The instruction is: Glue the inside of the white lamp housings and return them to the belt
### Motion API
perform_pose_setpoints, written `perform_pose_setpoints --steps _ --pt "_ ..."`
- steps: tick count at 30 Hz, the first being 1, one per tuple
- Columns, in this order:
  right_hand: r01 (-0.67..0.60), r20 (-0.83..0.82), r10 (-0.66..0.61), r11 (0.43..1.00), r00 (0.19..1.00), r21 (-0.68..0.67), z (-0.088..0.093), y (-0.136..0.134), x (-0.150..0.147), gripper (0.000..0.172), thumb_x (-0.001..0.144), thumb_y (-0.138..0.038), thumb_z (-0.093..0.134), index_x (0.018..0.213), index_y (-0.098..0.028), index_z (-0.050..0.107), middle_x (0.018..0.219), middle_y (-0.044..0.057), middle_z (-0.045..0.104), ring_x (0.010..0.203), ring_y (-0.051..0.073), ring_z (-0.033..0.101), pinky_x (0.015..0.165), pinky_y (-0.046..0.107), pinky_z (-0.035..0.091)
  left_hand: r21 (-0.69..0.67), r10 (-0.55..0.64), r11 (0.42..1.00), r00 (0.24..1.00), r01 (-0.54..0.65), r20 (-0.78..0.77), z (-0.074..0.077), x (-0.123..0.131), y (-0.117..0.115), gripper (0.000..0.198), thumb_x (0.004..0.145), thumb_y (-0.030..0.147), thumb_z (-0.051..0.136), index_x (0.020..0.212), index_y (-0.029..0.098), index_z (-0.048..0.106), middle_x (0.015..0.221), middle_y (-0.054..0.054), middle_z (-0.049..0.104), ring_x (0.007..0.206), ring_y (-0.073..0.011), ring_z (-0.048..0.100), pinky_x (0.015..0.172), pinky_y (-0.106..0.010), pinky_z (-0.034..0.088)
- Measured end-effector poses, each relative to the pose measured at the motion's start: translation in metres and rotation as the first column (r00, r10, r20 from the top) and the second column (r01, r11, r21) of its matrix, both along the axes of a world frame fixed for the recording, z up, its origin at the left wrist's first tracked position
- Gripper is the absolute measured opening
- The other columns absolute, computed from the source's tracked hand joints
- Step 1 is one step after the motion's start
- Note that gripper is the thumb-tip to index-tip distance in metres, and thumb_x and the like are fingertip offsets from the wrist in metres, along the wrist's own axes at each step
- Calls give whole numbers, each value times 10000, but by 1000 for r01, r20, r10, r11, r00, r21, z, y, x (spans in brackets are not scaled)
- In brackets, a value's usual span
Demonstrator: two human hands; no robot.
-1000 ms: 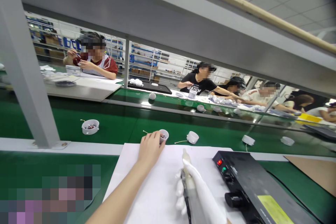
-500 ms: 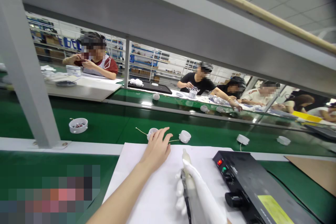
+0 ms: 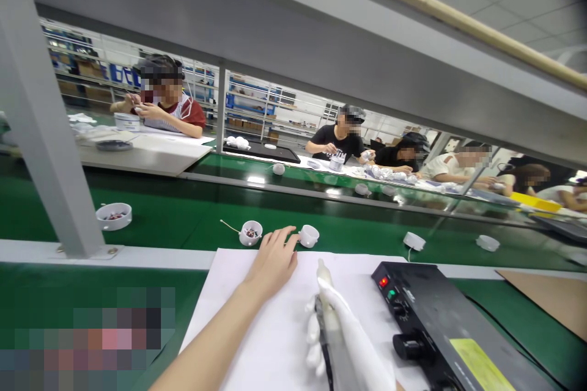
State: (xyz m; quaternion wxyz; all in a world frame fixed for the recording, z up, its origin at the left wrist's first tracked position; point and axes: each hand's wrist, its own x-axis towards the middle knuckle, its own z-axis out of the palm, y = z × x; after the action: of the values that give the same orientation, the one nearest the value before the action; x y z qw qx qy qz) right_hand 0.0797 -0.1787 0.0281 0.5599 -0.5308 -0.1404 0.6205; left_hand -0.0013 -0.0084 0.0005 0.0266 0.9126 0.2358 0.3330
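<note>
My bare left hand [image 3: 274,258] reaches over the far edge of a white paper sheet [image 3: 257,324], fingers stretched out, its tips touching a small white round part [image 3: 309,236] on the green belt [image 3: 192,220]. Another white round part [image 3: 251,233] with dark contents and a thin wire lies just left of the hand. My right hand [image 3: 342,330], in a white glove, is closed round a pen-like tool that lies along the sheet.
A black control box [image 3: 440,330] with a red light and knobs sits right of the sheet. More white parts [image 3: 414,241] ride the belt, one [image 3: 114,215] far left. A grey post [image 3: 41,128] stands left. Several people work across the line.
The white parts have drifted left along the belt. My left hand let go of the cup with dark contents, spread its fingers and now touches the following part. The right hand stayed still.
</note>
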Motion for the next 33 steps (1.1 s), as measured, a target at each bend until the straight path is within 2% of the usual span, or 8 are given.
perform_pose_setpoints --steps 10,16,20,26,30,33 --pt "-2 -1 2 1000 1000 3 -1 1 0 329 963 -434 513 927 -120 604 692 -17 568 492 78 510 441 200 448 -42 -19 999 1000 18 -22 -6 1 2 335 824 74 461 1123 205 535 1207 -84 581 1076 -236 567 885 -397 450" --pt "-9 3 9 1000 1000 -1 0 0 -1 319 966 -425 511 965 -118 598 733 -5 577 521 82 523 459 206 460 -77 10 997 999 -14 -47 -5 1 3 329 840 95 455 1145 201 519 1225 -103 559 1066 -254 574 879 -410 456" --pt "-12 7 12 1000 1000 0 -1 0 -1 328 966 -435 505 977 -121 600 758 6 590 547 92 541 484 221 478 -72 62 995 998 -63 -13 -4 1 2 414 822 94 472 1224 194 474 1318 -126 499 1118 -274 545 918 -436 439" --pt "-17 1 17 1000 1000 0 -1 1 -1 303 964 -410 520 970 -118 601 744 -2 583 530 84 529 466 208 466 -90 139 986 990 -138 6 -14 2 7 494 844 194 532 1322 199 407 1400 -178 428 1214 -323 488 956 -477 414" --pt "-21 1 21 1000 1000 -4 -1 1 0 301 964 -410 520 982 -120 602 762 5 591 547 90 541 479 216 478 -149 243 959 970 -241 -1 -15 3 11 352 856 216 556 1199 175 490 1378 -192 451 1220 -337 495 948 -475 429" --pt "-22 -2 22 1000 1000 -6 -2 1 1 302 963 -410 522 990 -120 602 771 8 593 553 92 544 480 217 480 -240 302 922 952 -304 -48 -11 1 14 115 876 184 533 986 166 559 1249 -152 542 1064 -295 598 878 -423 478"
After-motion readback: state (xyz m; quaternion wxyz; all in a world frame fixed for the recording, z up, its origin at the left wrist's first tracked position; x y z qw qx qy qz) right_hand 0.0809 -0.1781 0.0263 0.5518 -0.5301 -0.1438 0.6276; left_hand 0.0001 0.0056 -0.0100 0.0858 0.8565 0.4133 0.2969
